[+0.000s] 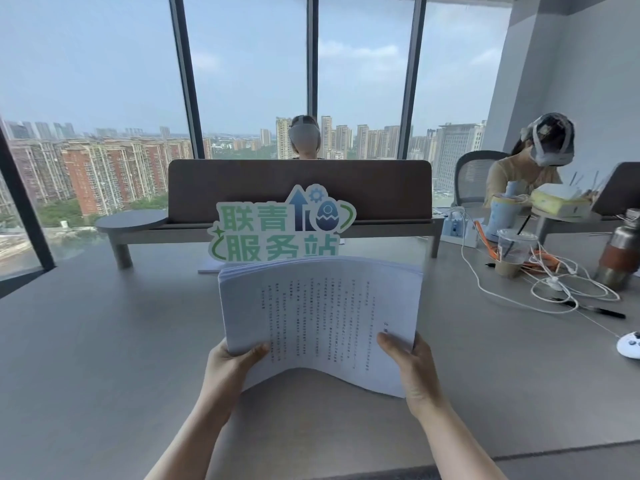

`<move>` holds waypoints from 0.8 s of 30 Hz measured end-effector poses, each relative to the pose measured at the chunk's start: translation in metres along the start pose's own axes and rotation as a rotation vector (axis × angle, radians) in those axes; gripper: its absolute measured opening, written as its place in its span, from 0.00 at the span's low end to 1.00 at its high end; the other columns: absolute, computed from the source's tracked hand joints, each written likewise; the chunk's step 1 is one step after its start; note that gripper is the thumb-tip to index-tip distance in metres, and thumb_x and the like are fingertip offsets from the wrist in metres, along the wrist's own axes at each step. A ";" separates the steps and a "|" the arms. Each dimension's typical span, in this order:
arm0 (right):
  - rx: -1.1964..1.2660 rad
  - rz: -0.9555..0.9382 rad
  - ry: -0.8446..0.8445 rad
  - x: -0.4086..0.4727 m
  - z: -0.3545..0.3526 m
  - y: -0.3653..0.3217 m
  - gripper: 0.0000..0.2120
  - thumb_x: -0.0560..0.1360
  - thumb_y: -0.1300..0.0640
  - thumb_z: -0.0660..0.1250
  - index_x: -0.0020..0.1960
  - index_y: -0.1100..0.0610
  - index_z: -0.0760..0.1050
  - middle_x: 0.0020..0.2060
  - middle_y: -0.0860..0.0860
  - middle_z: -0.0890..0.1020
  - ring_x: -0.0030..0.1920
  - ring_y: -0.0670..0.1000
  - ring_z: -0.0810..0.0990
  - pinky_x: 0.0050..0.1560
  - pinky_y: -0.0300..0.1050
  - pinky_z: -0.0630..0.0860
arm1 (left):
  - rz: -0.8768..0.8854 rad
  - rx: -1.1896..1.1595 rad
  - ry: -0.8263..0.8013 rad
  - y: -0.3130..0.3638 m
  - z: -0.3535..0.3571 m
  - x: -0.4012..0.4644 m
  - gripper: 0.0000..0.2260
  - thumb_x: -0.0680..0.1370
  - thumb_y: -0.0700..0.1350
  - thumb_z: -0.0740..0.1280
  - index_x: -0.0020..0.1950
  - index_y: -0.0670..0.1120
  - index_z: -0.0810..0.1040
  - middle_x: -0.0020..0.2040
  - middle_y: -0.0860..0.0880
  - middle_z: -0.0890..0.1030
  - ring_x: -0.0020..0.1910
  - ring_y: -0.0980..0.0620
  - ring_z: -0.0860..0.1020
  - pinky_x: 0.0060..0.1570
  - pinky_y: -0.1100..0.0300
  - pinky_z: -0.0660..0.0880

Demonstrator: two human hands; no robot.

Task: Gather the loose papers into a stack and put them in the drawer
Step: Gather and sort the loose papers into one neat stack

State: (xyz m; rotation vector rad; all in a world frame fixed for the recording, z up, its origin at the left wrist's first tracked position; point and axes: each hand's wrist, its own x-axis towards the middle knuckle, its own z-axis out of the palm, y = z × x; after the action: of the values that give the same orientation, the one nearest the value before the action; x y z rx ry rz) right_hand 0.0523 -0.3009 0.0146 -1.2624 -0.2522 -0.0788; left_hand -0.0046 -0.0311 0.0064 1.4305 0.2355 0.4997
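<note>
A thick stack of white printed papers [320, 313] is lifted above the grey desk [104, 358], its near edge sagging in the middle. My left hand [228, 370] grips the stack's near left corner, thumb on top. My right hand [412, 365] grips the near right corner the same way. The far edge of the stack shows several sheet edges roughly lined up. No drawer is in view.
A green and white cut-out sign [282, 226] stands just behind the stack. A brown divider on a shelf riser [298, 188] crosses the desk. At right lie a plastic cup [514, 251], white cables [568, 289], a metal bottle [621, 252] and a white controller [633, 344]. Two people sit beyond.
</note>
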 end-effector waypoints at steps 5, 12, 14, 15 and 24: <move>0.027 0.009 -0.011 -0.003 -0.008 0.000 0.17 0.68 0.63 0.74 0.56 0.58 0.79 0.49 0.52 0.87 0.49 0.52 0.86 0.40 0.39 0.81 | 0.033 -0.013 -0.001 -0.004 -0.006 0.002 0.15 0.68 0.33 0.75 0.52 0.45 0.80 0.43 0.49 0.86 0.42 0.51 0.83 0.42 0.58 0.81; -0.110 0.064 0.025 -0.008 -0.005 0.010 0.13 0.76 0.69 0.68 0.56 0.55 0.80 0.48 0.49 0.87 0.49 0.49 0.86 0.42 0.37 0.81 | -0.030 -0.007 -0.010 -0.009 -0.007 0.003 0.10 0.68 0.34 0.75 0.49 0.40 0.83 0.42 0.46 0.87 0.43 0.47 0.84 0.47 0.53 0.80; -0.167 0.035 0.038 -0.010 -0.004 0.008 0.13 0.77 0.68 0.67 0.55 0.52 0.80 0.47 0.44 0.87 0.48 0.44 0.85 0.41 0.33 0.79 | -0.017 -0.006 -0.009 -0.009 -0.006 0.003 0.10 0.68 0.34 0.75 0.48 0.41 0.83 0.42 0.47 0.87 0.42 0.48 0.84 0.46 0.54 0.80; -0.189 0.019 0.041 -0.011 -0.003 0.007 0.14 0.77 0.67 0.67 0.55 0.50 0.79 0.46 0.41 0.86 0.47 0.41 0.85 0.40 0.31 0.79 | -0.012 -0.008 -0.007 -0.009 -0.007 0.002 0.10 0.68 0.34 0.75 0.48 0.41 0.83 0.42 0.47 0.87 0.41 0.49 0.84 0.44 0.56 0.81; -0.257 -0.042 0.020 -0.016 0.025 0.001 0.13 0.77 0.67 0.67 0.54 0.51 0.79 0.47 0.42 0.85 0.45 0.37 0.84 0.39 0.29 0.77 | 0.033 -0.033 0.049 0.010 -0.032 -0.013 0.10 0.68 0.30 0.74 0.47 0.38 0.82 0.37 0.49 0.86 0.36 0.52 0.84 0.34 0.63 0.80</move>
State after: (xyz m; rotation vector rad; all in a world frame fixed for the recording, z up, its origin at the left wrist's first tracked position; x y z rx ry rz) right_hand 0.0331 -0.2780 0.0166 -1.5107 -0.2571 -0.1641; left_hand -0.0323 -0.0084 0.0100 1.3925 0.2419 0.5636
